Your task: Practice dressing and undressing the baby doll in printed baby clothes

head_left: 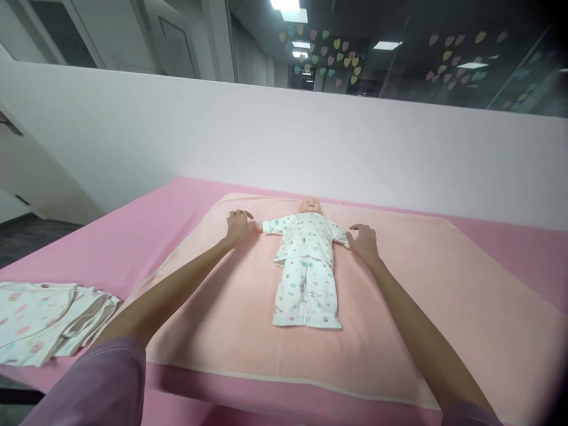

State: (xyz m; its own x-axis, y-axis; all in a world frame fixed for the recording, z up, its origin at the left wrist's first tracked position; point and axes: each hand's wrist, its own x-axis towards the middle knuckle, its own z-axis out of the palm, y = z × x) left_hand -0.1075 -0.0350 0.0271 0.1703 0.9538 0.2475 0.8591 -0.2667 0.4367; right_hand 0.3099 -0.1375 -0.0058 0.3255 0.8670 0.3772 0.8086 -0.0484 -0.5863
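Note:
A baby doll (309,206) lies on its back, dressed in a white printed top (307,236) and matching trousers (306,293). Its arms are spread to both sides. At the end of the left-hand sleeve, the doll's small hand (259,228) shows, and my left hand (239,226) is right beside it, thumb at or touching it, fingers bent and apart. My right hand (365,242) is by the opposite cuff (345,239), its thumb against the sleeve end and the index finger held apart. The doll's hand on that side is hidden, and its feet do not show.
Under the doll, a peach blanket (213,319) with a pale edge covers much of the pink padded table (146,219). Folded printed baby clothes (39,316) lie at the left front edge. A white wall (284,136) with glass above stands behind.

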